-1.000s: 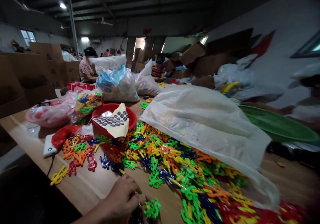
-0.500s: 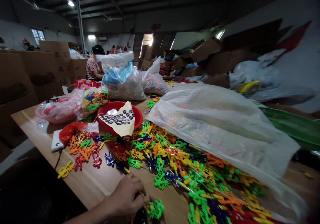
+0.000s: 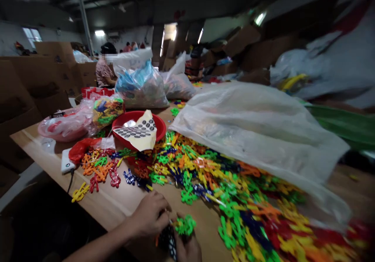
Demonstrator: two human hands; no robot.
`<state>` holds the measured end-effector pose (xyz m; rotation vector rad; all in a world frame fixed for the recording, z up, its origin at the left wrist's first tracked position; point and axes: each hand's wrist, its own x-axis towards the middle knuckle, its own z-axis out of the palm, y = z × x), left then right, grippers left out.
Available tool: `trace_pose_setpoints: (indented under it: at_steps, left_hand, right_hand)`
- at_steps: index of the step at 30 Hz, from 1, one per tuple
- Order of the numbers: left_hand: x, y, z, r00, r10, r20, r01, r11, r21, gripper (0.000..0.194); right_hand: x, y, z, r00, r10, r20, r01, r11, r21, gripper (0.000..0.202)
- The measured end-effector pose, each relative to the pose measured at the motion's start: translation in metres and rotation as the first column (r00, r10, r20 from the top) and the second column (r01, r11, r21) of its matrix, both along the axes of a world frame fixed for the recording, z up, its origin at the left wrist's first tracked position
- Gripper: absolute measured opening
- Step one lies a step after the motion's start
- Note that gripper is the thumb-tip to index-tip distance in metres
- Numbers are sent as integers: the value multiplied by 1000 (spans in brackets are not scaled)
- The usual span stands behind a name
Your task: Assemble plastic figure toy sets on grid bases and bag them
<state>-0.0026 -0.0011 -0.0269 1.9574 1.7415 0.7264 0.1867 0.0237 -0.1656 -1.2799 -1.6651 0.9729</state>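
My left hand point(image 3: 150, 215) is closed at the table's near edge, its thumb and fingers pinched together; what lies between them I cannot make out. Beside it my right hand point(image 3: 189, 248), partly cut off by the lower frame edge, is curled round a small bright green plastic figure point(image 3: 185, 226). Between the two hands shows a dark thing with white spots point(image 3: 168, 240), mostly hidden. Right of my hands spreads a large heap of plastic figures point(image 3: 231, 199) in green, yellow, orange, blue and red. A smaller group of loose figures point(image 3: 102, 170) lies beyond my left hand.
A red basin point(image 3: 160, 127) holds a sheet of black round stickers point(image 3: 143, 133). A white power bank point(image 3: 66, 161) with a cable lies at left near a pink basin point(image 3: 66, 135). A large whitish plastic sack point(image 3: 258, 125) covers part of the heap. A person point(image 3: 104, 68) sits beyond filled bags point(image 3: 143, 88).
The view has tilted and shifted slightly. My right hand and the green figure have come further into view, with the spotted dark thing now visible between my hands.
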Motion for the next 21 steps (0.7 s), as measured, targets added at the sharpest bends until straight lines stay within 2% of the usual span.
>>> trace_pose_setpoints:
  at_steps: [3,6,9,13,17,21]
  left_hand:
    - [-5,-8,17,997,-20,-79,27,996,80,32]
    - [-13,-7,29,984,-112,-140,124,989,77,39]
    - [-19,2,29,970,-219,-106,225,973,51,43]
    - [-18,7,26,969,-225,-101,234,969,80,43]
    - [-14,8,26,969,-204,-137,216,973,78,41]
    - [-14,9,26,967,-199,-158,213,974,77,40]
  right_hand:
    - [-5,-9,40,986,-28,-164,5,990,-138,61]
    - [3,-9,62,981,-44,-188,8,982,-189,56]
    - [12,-14,67,993,-18,-118,-6,979,-202,44]
    - [6,-27,70,997,81,0,-79,981,-177,36]
    - [-8,-33,66,973,206,102,-190,971,-142,39]
    - [-16,-36,60,933,313,179,-303,950,-82,52]
